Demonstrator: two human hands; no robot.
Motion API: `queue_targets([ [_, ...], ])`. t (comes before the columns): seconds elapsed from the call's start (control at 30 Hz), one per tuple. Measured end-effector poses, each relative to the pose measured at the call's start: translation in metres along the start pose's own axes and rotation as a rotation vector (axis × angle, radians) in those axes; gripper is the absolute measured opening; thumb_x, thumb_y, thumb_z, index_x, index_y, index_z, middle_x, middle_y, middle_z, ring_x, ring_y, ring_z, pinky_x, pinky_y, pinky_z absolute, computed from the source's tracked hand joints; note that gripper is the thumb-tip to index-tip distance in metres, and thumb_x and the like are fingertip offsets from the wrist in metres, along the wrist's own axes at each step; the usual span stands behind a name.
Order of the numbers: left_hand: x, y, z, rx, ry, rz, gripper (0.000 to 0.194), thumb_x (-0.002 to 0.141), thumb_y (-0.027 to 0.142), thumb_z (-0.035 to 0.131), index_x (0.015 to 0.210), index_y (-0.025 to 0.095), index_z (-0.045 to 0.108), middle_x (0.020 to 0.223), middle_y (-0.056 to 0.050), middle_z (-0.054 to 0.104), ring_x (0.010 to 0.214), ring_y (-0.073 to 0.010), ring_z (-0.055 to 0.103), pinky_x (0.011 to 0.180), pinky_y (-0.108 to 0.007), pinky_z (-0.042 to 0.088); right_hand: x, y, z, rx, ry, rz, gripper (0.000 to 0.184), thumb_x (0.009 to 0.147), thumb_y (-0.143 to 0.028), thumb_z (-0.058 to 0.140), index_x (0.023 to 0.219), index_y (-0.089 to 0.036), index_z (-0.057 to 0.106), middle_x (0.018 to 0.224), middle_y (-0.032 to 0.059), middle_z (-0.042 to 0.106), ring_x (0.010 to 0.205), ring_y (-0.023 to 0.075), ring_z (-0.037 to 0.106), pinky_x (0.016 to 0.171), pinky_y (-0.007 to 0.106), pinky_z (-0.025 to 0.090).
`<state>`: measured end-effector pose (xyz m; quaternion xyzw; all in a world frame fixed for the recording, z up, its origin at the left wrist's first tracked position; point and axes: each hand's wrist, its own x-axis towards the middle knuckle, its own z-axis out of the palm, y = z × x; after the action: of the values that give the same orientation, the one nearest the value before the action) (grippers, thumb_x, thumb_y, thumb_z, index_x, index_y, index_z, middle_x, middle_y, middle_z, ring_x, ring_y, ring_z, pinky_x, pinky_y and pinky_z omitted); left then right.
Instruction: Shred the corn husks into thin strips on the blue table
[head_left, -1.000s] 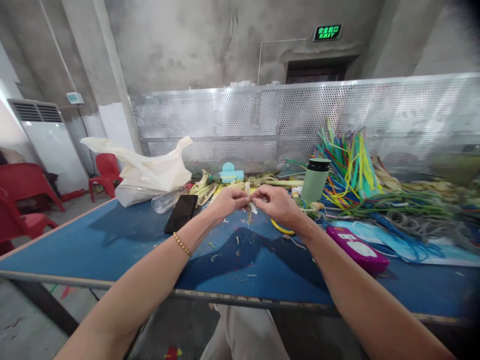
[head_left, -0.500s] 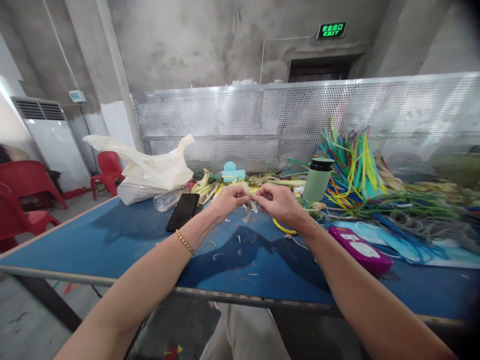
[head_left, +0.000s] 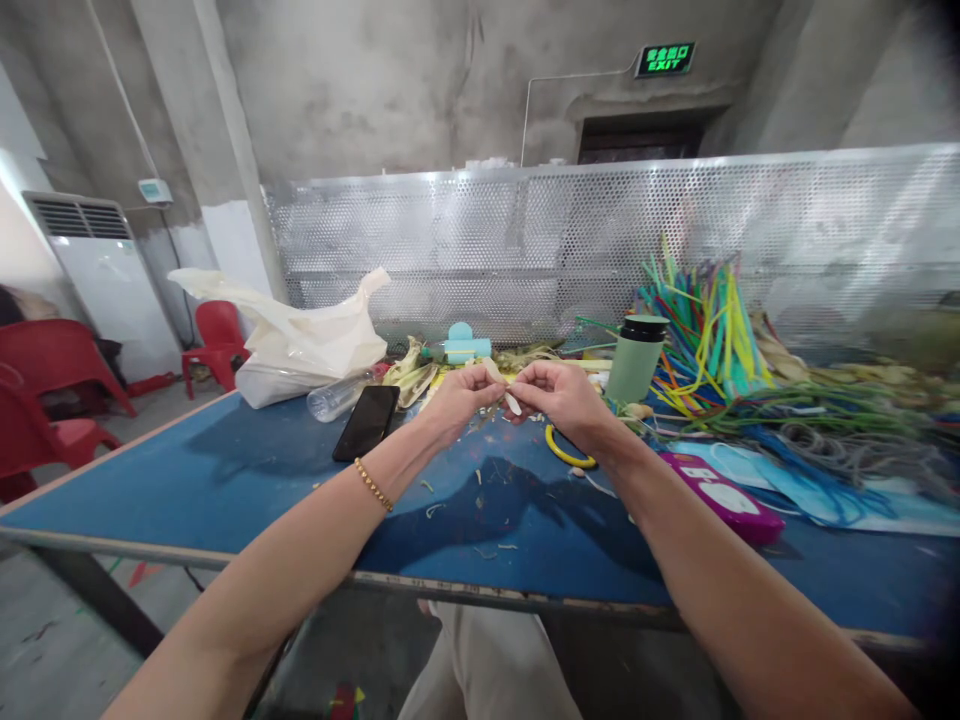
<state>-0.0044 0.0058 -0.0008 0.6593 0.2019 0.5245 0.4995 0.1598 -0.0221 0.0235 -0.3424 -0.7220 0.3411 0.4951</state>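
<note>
My left hand and my right hand meet above the middle of the blue table. Fingertips of both are pinched on a small pale husk strip, which shows between them with a whitish end pointing down to the right. Part of the strip is hidden by the fingers. Just below my right hand lies a yellow ring-shaped handle, partly covered by the wrist. A black phone rests to the left of my left forearm.
A white plastic bag and a clear bottle are at the left. To the right stand a green tumbler and a bundle of coloured strips. A purple box lies by my right forearm. Scraps litter the tabletop.
The right hand has turned slightly, and the pale strip's whitish end now shows more clearly between the hands. Both hands stay over the same spot.
</note>
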Motion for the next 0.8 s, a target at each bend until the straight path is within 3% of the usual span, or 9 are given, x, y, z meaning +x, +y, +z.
queue_targets([
  [0.27,0.0,0.005,-0.004,0.044,-0.092,-0.05,0.024,0.071,0.033,0.075,0.075,0.011,0.066,0.07,-0.003,0.063,0.064,-0.0101,0.05,0.064,-0.025,0.035,0.002,0.004,-0.006,-0.217,0.078,-0.073,0.022,0.078,-0.037,0.066,0.073,-0.018,0.056,0.057,0.0024,0.065,0.05,0.0153,0.062,0.051,0.028,0.051],
  [0.47,0.0,0.006,-0.004,0.086,0.016,-0.066,0.024,0.065,0.03,0.079,0.074,0.011,0.067,0.07,-0.003,0.064,0.064,-0.01,0.052,0.065,-0.026,0.038,0.003,0.009,-0.01,-0.484,0.075,-0.182,0.011,0.082,-0.027,0.058,0.078,-0.018,0.061,0.063,0.0024,0.066,0.053,0.0146,0.06,0.055,0.027,0.046],
  [0.7,-0.002,0.008,-0.004,0.147,0.009,-0.042,0.022,0.066,0.029,0.079,0.073,0.012,0.066,0.068,-0.002,0.063,0.062,-0.0095,0.051,0.064,-0.026,0.038,0.001,0.004,-0.011,-0.66,0.078,-0.299,0.012,0.077,-0.023,0.06,0.084,-0.016,0.066,0.081,0.007,0.071,0.07,0.0175,0.063,0.064,0.027,0.046],
  [0.8,-0.002,0.008,-0.003,0.165,0.006,-0.03,0.021,0.067,0.028,0.078,0.072,0.012,0.066,0.068,-0.002,0.063,0.063,-0.0098,0.052,0.064,-0.026,0.038,0.001,0.002,-0.01,-0.648,0.061,-0.308,0.011,0.078,-0.022,0.058,0.082,-0.016,0.067,0.078,0.0064,0.071,0.069,0.017,0.063,0.064,0.027,0.044],
])
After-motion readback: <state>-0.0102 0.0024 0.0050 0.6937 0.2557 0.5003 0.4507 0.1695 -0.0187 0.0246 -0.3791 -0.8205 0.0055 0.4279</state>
